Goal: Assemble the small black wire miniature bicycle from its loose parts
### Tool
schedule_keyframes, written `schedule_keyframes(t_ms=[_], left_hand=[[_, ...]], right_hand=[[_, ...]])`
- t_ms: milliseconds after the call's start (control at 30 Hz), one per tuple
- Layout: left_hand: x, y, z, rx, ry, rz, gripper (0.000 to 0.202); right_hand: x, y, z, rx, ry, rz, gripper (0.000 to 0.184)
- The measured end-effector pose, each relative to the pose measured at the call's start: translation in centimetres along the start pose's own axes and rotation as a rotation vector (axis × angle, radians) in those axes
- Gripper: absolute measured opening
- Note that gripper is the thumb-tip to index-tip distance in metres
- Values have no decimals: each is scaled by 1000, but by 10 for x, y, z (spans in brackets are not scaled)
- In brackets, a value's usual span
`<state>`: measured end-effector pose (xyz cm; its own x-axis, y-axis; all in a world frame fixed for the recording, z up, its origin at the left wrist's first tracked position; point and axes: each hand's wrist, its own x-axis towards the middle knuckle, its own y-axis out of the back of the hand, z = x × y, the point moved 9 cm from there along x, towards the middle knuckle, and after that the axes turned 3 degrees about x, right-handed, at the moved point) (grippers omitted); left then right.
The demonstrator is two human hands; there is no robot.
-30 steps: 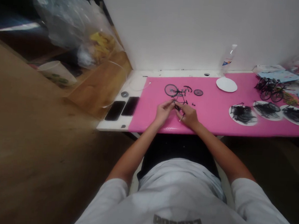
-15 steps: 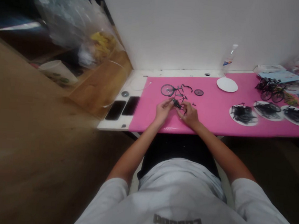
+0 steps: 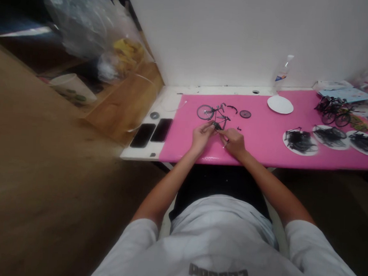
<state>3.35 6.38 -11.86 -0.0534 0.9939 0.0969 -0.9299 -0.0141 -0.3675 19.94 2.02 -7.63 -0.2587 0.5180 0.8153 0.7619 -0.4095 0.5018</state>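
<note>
A miniature bicycle (image 3: 221, 117) lies on its side on the pink table cover, one spoked wheel (image 3: 205, 112) at its left end. My left hand (image 3: 201, 137) pinches the dark chain-like part at its near end. My right hand (image 3: 233, 141) is closed, thumb and index finger pressed against the same dark part from the right. A thin pale sliver shows under the right hand, too small to name. Just beyond the hands lie a curved black strip (image 3: 233, 108), a loose small wheel (image 3: 245, 114) and a tiny black piece (image 3: 239, 128).
Three white plates of black parts, one a near plate (image 3: 299, 148), sit at right. Behind are assembled mini bicycles (image 3: 334, 110), a plain white plate (image 3: 280, 105) and a plastic bottle (image 3: 282, 74). Two dark phones, one a left phone (image 3: 142, 135), lie left of the pink cover (image 3: 260, 146).
My right hand's fingers have drawn in leftward against the dark part, and the pale sliver now shows beneath that hand. The left hand keeps its pinch. The view has barely shifted.
</note>
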Motion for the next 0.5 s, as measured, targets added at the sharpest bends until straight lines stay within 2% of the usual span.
schedule_keyframes(t_ms=[367, 500], left_hand=[[-2, -2, 3, 16, 1, -9, 63], [-2, 0, 4, -8, 12, 16, 58]], right_hand=[[2, -2, -6, 55, 21, -46, 21], [0, -2, 0, 105, -62, -37, 18]])
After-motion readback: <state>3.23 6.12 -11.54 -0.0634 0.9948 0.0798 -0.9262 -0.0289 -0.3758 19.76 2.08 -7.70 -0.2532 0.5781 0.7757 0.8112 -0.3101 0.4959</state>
